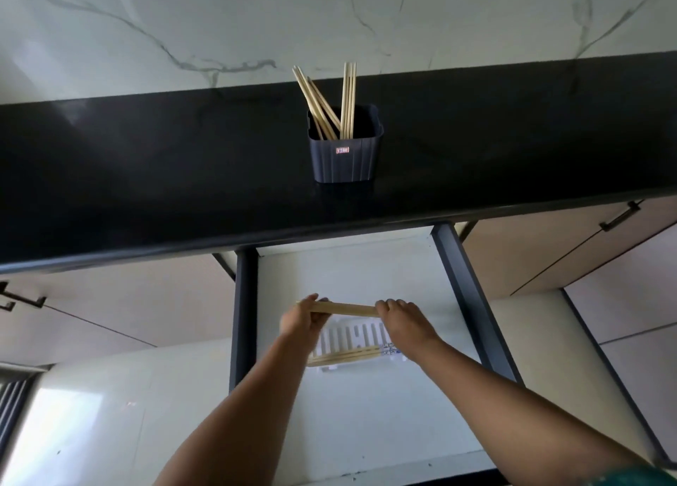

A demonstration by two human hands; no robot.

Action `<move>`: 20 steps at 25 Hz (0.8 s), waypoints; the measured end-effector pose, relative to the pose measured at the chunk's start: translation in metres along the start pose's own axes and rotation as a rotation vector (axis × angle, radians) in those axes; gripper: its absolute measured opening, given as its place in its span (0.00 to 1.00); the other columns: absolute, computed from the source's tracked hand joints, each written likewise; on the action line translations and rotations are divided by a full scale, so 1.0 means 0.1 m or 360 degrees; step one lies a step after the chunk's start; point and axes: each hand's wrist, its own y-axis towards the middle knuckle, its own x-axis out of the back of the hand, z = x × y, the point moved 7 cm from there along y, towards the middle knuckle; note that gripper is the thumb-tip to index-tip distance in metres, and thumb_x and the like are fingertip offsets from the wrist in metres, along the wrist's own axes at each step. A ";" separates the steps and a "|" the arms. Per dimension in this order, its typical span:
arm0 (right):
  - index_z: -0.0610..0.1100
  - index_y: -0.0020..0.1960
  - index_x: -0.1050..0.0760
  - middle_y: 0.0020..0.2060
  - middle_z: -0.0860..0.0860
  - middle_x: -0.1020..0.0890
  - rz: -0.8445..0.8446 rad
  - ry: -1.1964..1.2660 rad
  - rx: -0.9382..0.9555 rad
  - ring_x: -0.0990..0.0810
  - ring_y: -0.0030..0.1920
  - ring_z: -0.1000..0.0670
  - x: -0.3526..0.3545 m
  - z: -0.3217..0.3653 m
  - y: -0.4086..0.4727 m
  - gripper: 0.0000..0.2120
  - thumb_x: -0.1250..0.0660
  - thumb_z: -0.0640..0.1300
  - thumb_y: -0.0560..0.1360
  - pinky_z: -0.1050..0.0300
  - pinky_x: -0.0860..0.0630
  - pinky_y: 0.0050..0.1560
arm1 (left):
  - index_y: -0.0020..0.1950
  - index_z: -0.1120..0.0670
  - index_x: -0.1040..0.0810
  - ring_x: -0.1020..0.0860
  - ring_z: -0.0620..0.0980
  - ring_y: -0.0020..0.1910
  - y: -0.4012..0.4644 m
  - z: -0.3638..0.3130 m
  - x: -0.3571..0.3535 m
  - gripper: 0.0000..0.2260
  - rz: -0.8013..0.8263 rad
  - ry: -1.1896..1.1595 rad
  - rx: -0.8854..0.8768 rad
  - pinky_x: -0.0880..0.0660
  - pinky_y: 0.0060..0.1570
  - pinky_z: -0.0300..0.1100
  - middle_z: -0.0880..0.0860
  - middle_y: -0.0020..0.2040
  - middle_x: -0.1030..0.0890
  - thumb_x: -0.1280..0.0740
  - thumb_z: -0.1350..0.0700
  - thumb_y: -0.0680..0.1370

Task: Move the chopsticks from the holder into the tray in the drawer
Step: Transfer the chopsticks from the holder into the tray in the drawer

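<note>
I had the drawer (472,295) pulled out beneath the black countertop (146,177), wide open, pale floor showing, and that gave me room to work. Inside it sat the white slotted tray (351,335), its long side running left to right across the drawer. Up on the counter the dark holder (344,159) stood upright, well apart from my hands, with two clusters of chopsticks left in it (331,100), one leaning left, one near vertical, tips pointing up toward the marble wall (329,16).

Down at the tray, the bundle in my hands (346,309) lay level, long axis left to right, matching the tray. My left hand (302,319) pinched its left end, fingers curled round it; my right hand (401,319) gripped the right end the same way, knuckles up. Which end was the thin one I could not tell.

My read: this was the lowering step. To do it well I needed both ends to go down together, kept parallel to the chopsticks already lying along the tray's near edge (344,355), so nothing crossed or rolled out. Letting go of one end early looked like the risk, since the sticks could fan apart. Roughly midway, I judged, with plenty left in the holder.
</note>
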 end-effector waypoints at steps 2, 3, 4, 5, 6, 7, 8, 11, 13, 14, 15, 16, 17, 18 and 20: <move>0.41 0.65 0.34 0.57 0.45 0.23 0.0052 -0.0037 -0.0029 0.24 0.57 0.43 -0.16 -0.20 -0.06 0.21 0.38 0.33 0.72 0.51 0.29 0.56 | 0.50 0.66 0.25 0.20 0.56 0.40 0.10 -0.22 0.30 0.08 -0.0174 0.0023 -0.0110 0.17 0.40 0.46 0.62 0.36 0.19 0.44 0.66 0.81; 0.41 0.65 0.33 0.57 0.45 0.23 0.0094 -0.0065 -0.0025 0.24 0.58 0.44 -0.24 -0.26 -0.08 0.21 0.35 0.35 0.73 0.52 0.30 0.58 | 0.53 0.67 0.25 0.19 0.57 0.41 0.17 -0.33 0.49 0.09 -0.0300 0.0030 -0.0200 0.18 0.47 0.48 0.62 0.39 0.18 0.44 0.65 0.81; 0.41 0.64 0.33 0.58 0.45 0.24 0.0146 -0.0096 -0.0010 0.25 0.59 0.44 -0.31 -0.29 -0.09 0.21 0.34 0.36 0.73 0.52 0.31 0.59 | 0.55 0.67 0.24 0.19 0.57 0.43 0.22 -0.41 0.65 0.11 -0.0429 0.0113 -0.0274 0.20 0.52 0.49 0.62 0.43 0.18 0.44 0.64 0.81; 0.41 0.64 0.33 0.58 0.45 0.24 0.0206 -0.0111 0.0008 0.25 0.59 0.44 -0.38 -0.27 -0.09 0.21 0.34 0.36 0.73 0.52 0.32 0.60 | 0.55 0.65 0.22 0.19 0.57 0.45 0.22 -0.45 0.74 0.11 -0.0541 0.0303 -0.0337 0.22 0.53 0.50 0.60 0.45 0.18 0.42 0.61 0.81; 0.41 0.64 0.33 0.58 0.45 0.25 0.0254 -0.0106 0.0028 0.26 0.60 0.43 -0.44 -0.23 -0.07 0.21 0.36 0.34 0.73 0.52 0.33 0.61 | 0.51 0.62 0.20 0.19 0.57 0.45 0.21 -0.45 0.79 0.12 -0.0612 0.0606 -0.0387 0.22 0.51 0.49 0.58 0.45 0.18 0.40 0.57 0.81; 0.41 0.64 0.34 0.59 0.44 0.25 0.0286 -0.0094 0.0048 0.26 0.60 0.43 -0.49 -0.16 -0.03 0.21 0.38 0.32 0.72 0.52 0.33 0.62 | 0.47 0.59 0.20 0.19 0.57 0.45 0.21 -0.37 0.79 0.14 -0.0615 0.0976 -0.0399 0.23 0.48 0.48 0.57 0.43 0.18 0.39 0.51 0.80; 0.41 0.65 0.34 0.59 0.44 0.25 0.0309 -0.0083 0.0057 0.27 0.60 0.43 -0.52 -0.11 0.02 0.23 0.38 0.31 0.72 0.51 0.34 0.64 | 0.44 0.57 0.21 0.20 0.57 0.44 0.21 -0.25 0.77 0.17 -0.0555 0.1300 -0.0367 0.25 0.43 0.46 0.56 0.41 0.19 0.38 0.45 0.78; 0.41 0.72 0.38 0.62 0.42 0.27 0.0414 -0.0111 0.0064 0.28 0.63 0.41 -0.60 -0.03 0.17 0.28 0.37 0.33 0.73 0.49 0.34 0.66 | 0.44 0.56 0.24 0.25 0.52 0.37 0.22 0.13 0.75 0.15 -0.0399 0.1795 -0.0291 0.31 0.34 0.41 0.55 0.40 0.21 0.36 0.44 0.76; 0.41 0.74 0.42 0.64 0.41 0.28 0.0468 -0.0154 0.0096 0.29 0.65 0.41 -0.65 -0.03 0.23 0.30 0.37 0.34 0.75 0.49 0.33 0.65 | 0.46 0.57 0.24 0.25 0.53 0.37 0.23 0.19 0.75 0.07 -0.0404 0.1962 -0.0356 0.32 0.33 0.41 0.56 0.42 0.21 0.39 0.55 0.76; 0.42 0.74 0.42 0.66 0.41 0.30 0.0475 -0.0164 0.0128 0.30 0.66 0.41 -0.66 -0.03 0.25 0.30 0.38 0.33 0.75 0.49 0.33 0.65 | 0.45 0.58 0.24 0.24 0.53 0.38 0.23 0.17 0.75 0.06 -0.0410 0.2006 -0.0397 0.32 0.33 0.41 0.56 0.42 0.21 0.40 0.59 0.75; 0.42 0.75 0.43 0.68 0.41 0.31 0.0478 -0.0163 0.0152 0.32 0.68 0.40 -0.65 -0.02 0.27 0.30 0.38 0.32 0.75 0.48 0.34 0.65 | 0.43 0.58 0.23 0.25 0.52 0.36 0.24 0.15 0.76 0.07 -0.0413 0.2022 -0.0426 0.33 0.31 0.40 0.56 0.41 0.21 0.41 0.61 0.73; 0.42 0.75 0.42 0.69 0.41 0.33 0.0477 -0.0150 0.0161 0.33 0.69 0.40 -0.63 0.00 0.30 0.31 0.38 0.31 0.74 0.48 0.34 0.66 | 0.41 0.57 0.24 0.27 0.51 0.34 0.24 0.12 0.77 0.07 -0.0406 0.2019 -0.0444 0.34 0.29 0.40 0.55 0.38 0.22 0.41 0.63 0.72; 0.42 0.74 0.42 0.70 0.42 0.34 0.0478 -0.0126 0.0157 0.34 0.70 0.41 -0.61 0.00 0.30 0.31 0.38 0.31 0.74 0.47 0.34 0.67 | 0.38 0.57 0.24 0.28 0.49 0.32 0.25 0.11 0.77 0.08 -0.0396 0.2007 -0.0451 0.36 0.27 0.39 0.54 0.36 0.23 0.42 0.64 0.72; 0.42 0.74 0.41 0.70 0.42 0.34 0.0475 -0.0095 0.0145 0.34 0.70 0.41 -0.58 0.01 0.31 0.30 0.38 0.31 0.74 0.47 0.34 0.66 | 0.35 0.56 0.25 0.29 0.49 0.31 0.25 0.10 0.78 0.08 -0.0393 0.1999 -0.0451 0.37 0.26 0.39 0.53 0.33 0.24 0.41 0.64 0.71; 0.43 0.72 0.37 0.69 0.43 0.32 0.0435 0.0007 0.0123 0.33 0.69 0.42 -0.55 0.04 0.29 0.28 0.38 0.31 0.74 0.48 0.32 0.64 | 0.32 0.56 0.27 0.30 0.50 0.30 0.26 0.10 0.80 0.09 -0.0398 0.2004 -0.0457 0.38 0.25 0.39 0.52 0.31 0.26 0.41 0.64 0.71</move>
